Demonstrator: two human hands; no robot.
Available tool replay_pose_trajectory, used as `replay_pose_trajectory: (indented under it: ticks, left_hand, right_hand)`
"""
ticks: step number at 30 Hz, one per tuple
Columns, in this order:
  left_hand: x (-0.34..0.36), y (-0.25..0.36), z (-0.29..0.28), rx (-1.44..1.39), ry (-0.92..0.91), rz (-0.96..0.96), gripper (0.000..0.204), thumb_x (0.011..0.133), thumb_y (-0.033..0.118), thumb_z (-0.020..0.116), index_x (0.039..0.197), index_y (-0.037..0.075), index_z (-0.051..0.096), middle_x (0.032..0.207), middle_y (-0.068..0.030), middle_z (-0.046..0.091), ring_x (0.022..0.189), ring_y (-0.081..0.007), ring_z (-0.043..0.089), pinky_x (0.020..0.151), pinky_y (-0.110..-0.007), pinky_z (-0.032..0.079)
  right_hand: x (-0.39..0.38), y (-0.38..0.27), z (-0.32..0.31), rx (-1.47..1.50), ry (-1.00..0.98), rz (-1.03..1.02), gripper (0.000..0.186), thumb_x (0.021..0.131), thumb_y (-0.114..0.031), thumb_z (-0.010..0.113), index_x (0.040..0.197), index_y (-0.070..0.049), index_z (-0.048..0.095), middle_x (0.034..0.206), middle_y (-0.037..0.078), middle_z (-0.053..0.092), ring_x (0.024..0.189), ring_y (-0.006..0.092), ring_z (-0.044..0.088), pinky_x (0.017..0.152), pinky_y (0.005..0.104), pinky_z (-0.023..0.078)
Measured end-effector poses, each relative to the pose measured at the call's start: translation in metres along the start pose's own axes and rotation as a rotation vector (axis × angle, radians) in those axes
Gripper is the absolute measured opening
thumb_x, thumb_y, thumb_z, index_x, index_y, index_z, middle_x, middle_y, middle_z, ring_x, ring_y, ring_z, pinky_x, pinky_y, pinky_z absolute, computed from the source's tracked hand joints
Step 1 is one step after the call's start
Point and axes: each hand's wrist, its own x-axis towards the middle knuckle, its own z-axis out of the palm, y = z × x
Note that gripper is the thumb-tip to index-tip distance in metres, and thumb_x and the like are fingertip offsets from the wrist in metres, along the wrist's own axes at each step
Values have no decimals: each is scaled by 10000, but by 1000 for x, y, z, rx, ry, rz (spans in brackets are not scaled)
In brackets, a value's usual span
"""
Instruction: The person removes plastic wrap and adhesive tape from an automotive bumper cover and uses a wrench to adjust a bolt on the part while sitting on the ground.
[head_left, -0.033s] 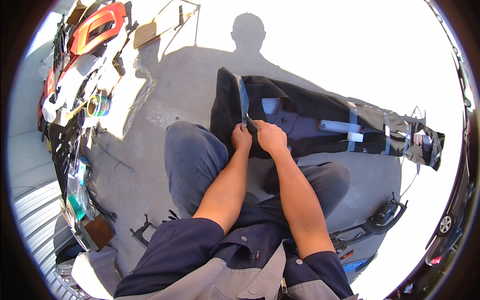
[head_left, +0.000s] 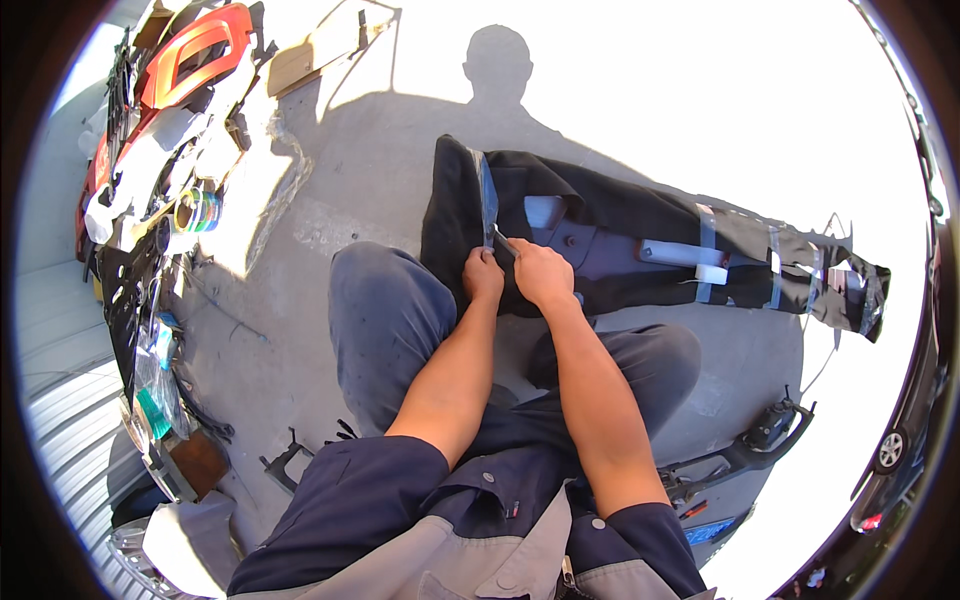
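A long part wrapped in black fabric lies on the ground in front of my knees, with a bluish-grey panel showing through its opening. Bands of clear tape circle the fabric, and one tape strip runs across its left end. My left hand pinches the lower end of that strip against the fabric. Close beside it, my right hand is wrapped round a small, dark, narrow tool whose tip meets the tape. My palm hides most of the tool, so its kind cannot be made out.
Along the left lies a pile of scrap with an orange-red plastic frame, a roll of tape and plastic sheeting. A black bracket-like part is on the ground at my right. Parked cars line the right edge.
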Motion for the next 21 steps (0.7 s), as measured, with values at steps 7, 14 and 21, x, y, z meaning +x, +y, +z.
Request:
replay_pose_trajectory:
  ticks: [7, 14, 21]
  left_hand:
    - [-16, 21, -13, 20, -83, -20, 232, 975, 259, 510, 999, 116, 691, 892, -161, 719, 878, -378, 690, 785, -462, 526]
    - [-12, 6, -14, -128, -8, -26, 236, 985, 248, 508, 980, 78, 672, 697, -126, 679, 650, -292, 680, 660, -409, 515]
    - [-11, 8, -10, -205, -59, -51, 253, 1009, 253, 485, 974, 58, 643, 583, -98, 614, 517, -222, 624, 573, -380, 482]
  right_hand:
    - [19, 10, 15, -109, -20, -37, 332, 936, -213, 481, 1195, -197, 687, 1043, 141, 717, 976, 335, 684, 865, 447, 535]
    - [21, 4, 14, -69, -19, 13, 321, 913, -210, 528, 1186, -180, 695, 1020, 152, 718, 964, 323, 689, 849, 440, 537]
    - [40, 51, 34, 470, -196, 103, 356, 900, -142, 532, 1224, -77, 666, 685, 76, 625, 539, 174, 598, 486, 327, 457]
